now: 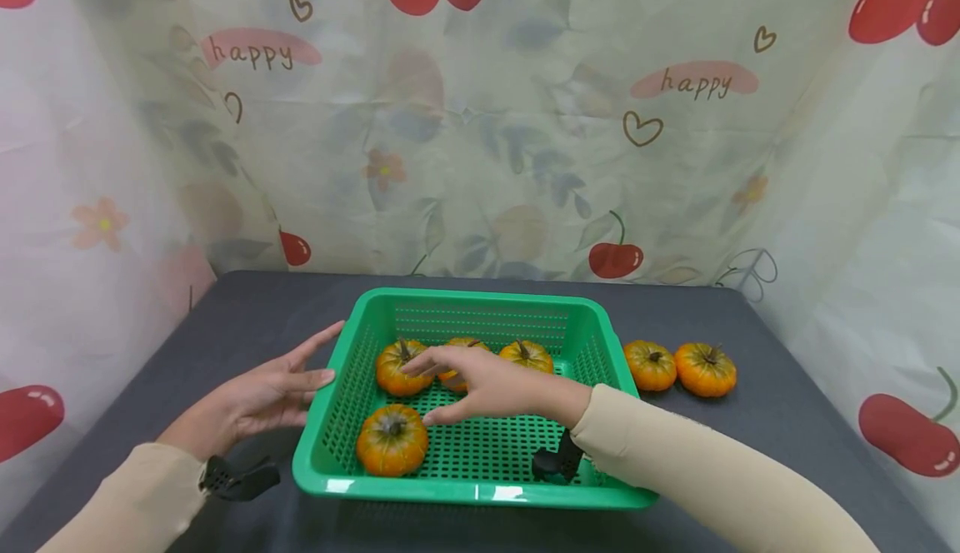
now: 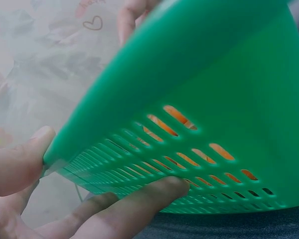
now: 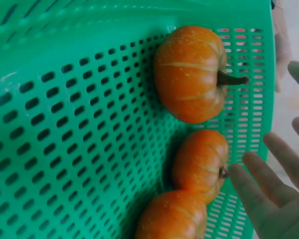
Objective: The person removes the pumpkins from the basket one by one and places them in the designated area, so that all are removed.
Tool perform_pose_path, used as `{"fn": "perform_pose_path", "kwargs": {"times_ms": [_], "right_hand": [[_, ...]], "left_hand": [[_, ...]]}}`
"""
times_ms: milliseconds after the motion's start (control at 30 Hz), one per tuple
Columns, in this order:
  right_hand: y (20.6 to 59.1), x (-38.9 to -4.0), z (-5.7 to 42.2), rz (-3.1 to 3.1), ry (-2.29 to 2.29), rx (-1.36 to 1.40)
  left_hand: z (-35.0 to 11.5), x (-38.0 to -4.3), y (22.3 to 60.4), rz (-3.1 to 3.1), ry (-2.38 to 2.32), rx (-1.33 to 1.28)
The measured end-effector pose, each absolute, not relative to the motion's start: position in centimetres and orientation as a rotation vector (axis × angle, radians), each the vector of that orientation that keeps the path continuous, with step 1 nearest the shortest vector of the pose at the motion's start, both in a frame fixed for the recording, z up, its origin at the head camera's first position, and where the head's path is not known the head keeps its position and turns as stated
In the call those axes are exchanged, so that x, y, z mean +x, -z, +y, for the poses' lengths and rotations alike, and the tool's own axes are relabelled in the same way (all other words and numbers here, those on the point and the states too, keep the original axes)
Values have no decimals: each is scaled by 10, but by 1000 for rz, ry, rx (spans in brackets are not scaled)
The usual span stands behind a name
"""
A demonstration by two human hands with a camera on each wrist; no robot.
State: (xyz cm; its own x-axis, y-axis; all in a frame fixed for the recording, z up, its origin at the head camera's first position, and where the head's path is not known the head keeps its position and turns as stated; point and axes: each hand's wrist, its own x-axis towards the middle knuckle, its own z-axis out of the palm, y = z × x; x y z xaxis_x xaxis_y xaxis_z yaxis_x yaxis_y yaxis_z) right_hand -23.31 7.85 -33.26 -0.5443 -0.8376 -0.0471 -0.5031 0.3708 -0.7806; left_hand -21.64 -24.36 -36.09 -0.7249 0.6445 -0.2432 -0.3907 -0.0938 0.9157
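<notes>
A green plastic basket [image 1: 480, 496] stands on the dark table, with several small orange pumpkins in it. My left hand [image 1: 258, 395] is at the basket's left side; in the left wrist view its extended fingers [image 2: 139, 204] rest against the slotted outer wall and the thumb touches the rim. Over the basket's middle hovers my right hand [image 1: 480, 382], fingers spread and holding nothing. Beneath and behind it are a back-left pumpkin [image 1: 401, 370], a partly hidden pumpkin [image 1: 465, 342] and another pumpkin [image 1: 527, 355]. The front-left pumpkin [image 1: 392, 440] sits apart from these, near the right thumb.
Outside the basket, to its right, two more pumpkins lie side by side, a nearer-in pumpkin [image 1: 649, 366] and an outer pumpkin [image 1: 705, 370]. A printed cloth [image 1: 480, 161] hangs behind and at both sides of the dark table [image 1: 262, 320].
</notes>
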Motion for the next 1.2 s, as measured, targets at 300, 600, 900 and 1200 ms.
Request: {"fn": "perform_pose_path", "kwargs": {"times_ms": [300, 600, 900, 1200], "right_hand": [[344, -235, 66, 2152, 878, -1253], [355, -240, 53, 2157, 775, -1246], [366, -243, 45, 2149, 692, -1288], [371, -243, 39, 2129, 662, -1300]], "left_hand": [[-243, -216, 360, 1470, -1897, 286], [-243, -216, 360, 1486, -1882, 284], [-244, -216, 359, 1466, -1893, 279], [-244, -216, 360, 1478, -1881, 279]]}}
